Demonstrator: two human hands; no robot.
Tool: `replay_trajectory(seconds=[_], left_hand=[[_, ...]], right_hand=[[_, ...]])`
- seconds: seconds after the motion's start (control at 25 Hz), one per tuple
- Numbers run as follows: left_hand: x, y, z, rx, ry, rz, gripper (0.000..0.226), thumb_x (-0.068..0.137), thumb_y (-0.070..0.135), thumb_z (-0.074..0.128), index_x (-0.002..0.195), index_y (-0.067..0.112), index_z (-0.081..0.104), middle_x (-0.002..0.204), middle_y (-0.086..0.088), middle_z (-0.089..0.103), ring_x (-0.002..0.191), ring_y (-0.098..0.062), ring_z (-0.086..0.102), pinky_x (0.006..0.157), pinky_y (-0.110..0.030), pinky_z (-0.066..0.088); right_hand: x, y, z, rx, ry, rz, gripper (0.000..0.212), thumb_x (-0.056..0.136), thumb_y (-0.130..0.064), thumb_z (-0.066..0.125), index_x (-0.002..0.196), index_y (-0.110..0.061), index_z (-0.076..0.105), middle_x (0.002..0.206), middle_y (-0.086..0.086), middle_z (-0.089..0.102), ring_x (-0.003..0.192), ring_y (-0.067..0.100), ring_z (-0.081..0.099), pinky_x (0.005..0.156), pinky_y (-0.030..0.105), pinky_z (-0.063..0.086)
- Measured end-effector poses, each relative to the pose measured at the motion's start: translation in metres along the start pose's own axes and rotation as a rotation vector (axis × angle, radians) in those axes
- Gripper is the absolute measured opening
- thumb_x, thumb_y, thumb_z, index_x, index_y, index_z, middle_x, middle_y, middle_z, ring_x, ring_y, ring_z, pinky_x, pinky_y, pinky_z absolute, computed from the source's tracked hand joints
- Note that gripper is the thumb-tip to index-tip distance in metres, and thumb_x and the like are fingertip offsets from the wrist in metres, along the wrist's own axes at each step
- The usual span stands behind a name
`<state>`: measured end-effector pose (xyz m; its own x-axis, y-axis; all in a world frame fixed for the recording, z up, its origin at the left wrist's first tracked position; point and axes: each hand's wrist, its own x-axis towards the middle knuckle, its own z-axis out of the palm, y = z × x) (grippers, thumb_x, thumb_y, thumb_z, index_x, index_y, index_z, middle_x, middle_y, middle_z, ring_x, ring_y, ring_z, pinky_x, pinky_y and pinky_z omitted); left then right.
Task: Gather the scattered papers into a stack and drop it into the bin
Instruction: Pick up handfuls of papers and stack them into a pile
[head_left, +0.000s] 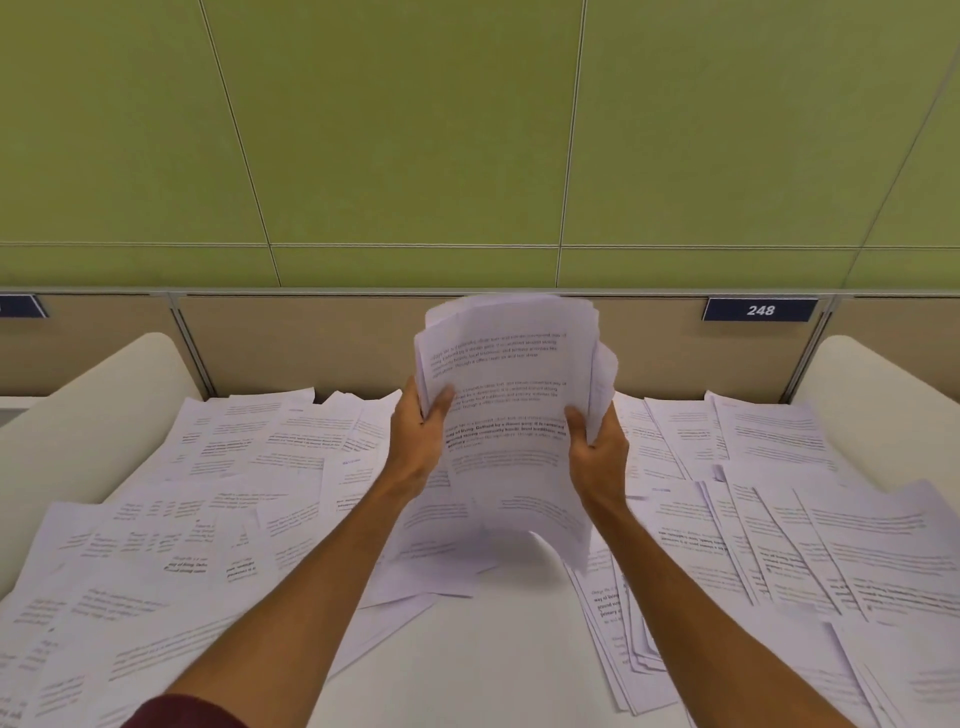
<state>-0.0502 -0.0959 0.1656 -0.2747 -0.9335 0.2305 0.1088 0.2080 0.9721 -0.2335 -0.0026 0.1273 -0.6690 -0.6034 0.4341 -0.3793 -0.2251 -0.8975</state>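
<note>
Grip: left hand (420, 434) and right hand (597, 447) both closed on a partial stack (511, 410) of printed sheets, one hand per side edge, thumbs on the front face; stack held upright above the worktop (498, 649), clear of it, lower edge hanging loose and curling; top edges uneven, sheets not squared.

Step in hand, as judged: gathering, early; the held bundle is only a fraction of the job. Scattered papers (218, 499) cover the left half of the worktop in overlapping layers; more papers (810, 530) fanned across the right half, some reaching the near edge; a bare patch lies in the middle near the person, between the forearms.

Bin: not in view; location cannot be told.

Next move likely calls for: tapping the bundle's lower edge on the bare patch to square it; then freeing one hand to sweep loose sheets in, or laying the bundle down as a base and piling onto it. Risks: loose lower sheets slipping out if either hand lets go before squaring; overlapped sheets dragging neighbours off the near edge.
</note>
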Motion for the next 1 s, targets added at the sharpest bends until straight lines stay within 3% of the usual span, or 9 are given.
replay_trajectory(seconds=[0.12, 0.28, 0.4, 0.56, 0.68, 0.76, 0.88, 1.0], left_hand=[[-0.006, -0.024, -0.011, 0.107, 0.063, -0.073, 0.035, 0.089, 0.040, 0.060, 0.119, 0.023, 0.053, 0.102, 0.006, 0.068, 0.091, -0.019, 0.069, 0.056, -0.018, 0.055], [-0.009, -0.042, -0.022, 0.225, 0.012, -0.230, 0.046, 0.085, 0.050, 0.060, 0.122, 0.023, 0.054, 0.106, 0.000, 0.069, 0.094, -0.023, 0.068, 0.072, -0.035, 0.059], [-0.013, -0.052, -0.030, 0.302, -0.092, -0.235, 0.040, 0.086, 0.031, 0.068, 0.121, 0.017, 0.056, 0.111, -0.006, 0.067, 0.100, -0.026, 0.064, 0.089, -0.046, 0.053], [-0.025, -0.066, -0.046, 0.412, -0.143, -0.223, 0.016, 0.095, 0.015, 0.056, 0.110, 0.011, 0.059, 0.107, -0.011, 0.066, 0.093, -0.022, 0.062, 0.094, -0.046, 0.051], [-0.021, -0.061, -0.054, 0.435, -0.185, -0.166, 0.017, 0.096, 0.023, 0.055, 0.107, 0.014, 0.065, 0.104, -0.007, 0.070, 0.092, -0.023, 0.066, 0.084, -0.037, 0.055], [-0.015, -0.054, -0.054, 0.382, -0.131, -0.159, 0.013, 0.093, 0.023, 0.059, 0.098, 0.014, 0.068, 0.096, -0.008, 0.072, 0.085, -0.025, 0.068, 0.073, -0.031, 0.056], [-0.007, -0.046, -0.054, 0.215, -0.067, -0.175, 0.014, 0.087, 0.025, 0.068, 0.089, 0.012, 0.071, 0.088, -0.009, 0.074, 0.078, -0.028, 0.069, 0.070, -0.035, 0.057], [-0.002, -0.048, -0.062, 0.168, -0.142, -0.239, 0.024, 0.087, 0.029, 0.067, 0.093, 0.006, 0.069, 0.090, -0.011, 0.076, 0.080, -0.032, 0.072, 0.070, -0.040, 0.061]], right_hand=[[-0.006, 0.017, -0.003, 0.070, -0.093, 0.096, 0.029, 0.090, -0.035, 0.063, 0.115, -0.028, 0.049, 0.100, -0.006, 0.066, 0.088, 0.013, 0.068, 0.066, 0.021, 0.060], [-0.010, 0.037, -0.006, 0.044, -0.176, 0.182, 0.034, 0.087, -0.028, 0.069, 0.117, -0.016, 0.056, 0.102, 0.003, 0.067, 0.092, 0.021, 0.068, 0.073, 0.029, 0.061], [-0.006, 0.041, -0.005, 0.025, -0.159, 0.200, 0.029, 0.087, -0.025, 0.069, 0.111, -0.011, 0.062, 0.097, 0.004, 0.068, 0.086, 0.026, 0.068, 0.071, 0.027, 0.060], [-0.001, 0.039, -0.006, 0.072, -0.225, 0.192, 0.021, 0.088, -0.026, 0.068, 0.108, -0.022, 0.061, 0.095, -0.003, 0.070, 0.085, 0.018, 0.069, 0.065, 0.020, 0.060], [0.005, 0.034, -0.009, 0.119, -0.221, 0.208, 0.012, 0.088, -0.026, 0.069, 0.098, -0.029, 0.063, 0.093, -0.006, 0.071, 0.083, 0.018, 0.070, 0.063, 0.023, 0.060], [0.012, 0.029, -0.013, 0.123, -0.200, 0.226, 0.013, 0.085, -0.028, 0.072, 0.096, -0.024, 0.066, 0.094, 0.000, 0.074, 0.081, 0.024, 0.072, 0.065, 0.034, 0.062], [0.021, 0.020, -0.019, 0.207, -0.193, 0.260, 0.025, 0.083, -0.026, 0.075, 0.101, -0.012, 0.068, 0.097, 0.006, 0.076, 0.080, 0.028, 0.075, 0.066, 0.042, 0.062], [0.027, 0.017, -0.026, 0.238, -0.218, 0.297, 0.030, 0.083, -0.021, 0.074, 0.108, -0.006, 0.066, 0.099, 0.007, 0.076, 0.081, 0.027, 0.076, 0.066, 0.041, 0.062]])
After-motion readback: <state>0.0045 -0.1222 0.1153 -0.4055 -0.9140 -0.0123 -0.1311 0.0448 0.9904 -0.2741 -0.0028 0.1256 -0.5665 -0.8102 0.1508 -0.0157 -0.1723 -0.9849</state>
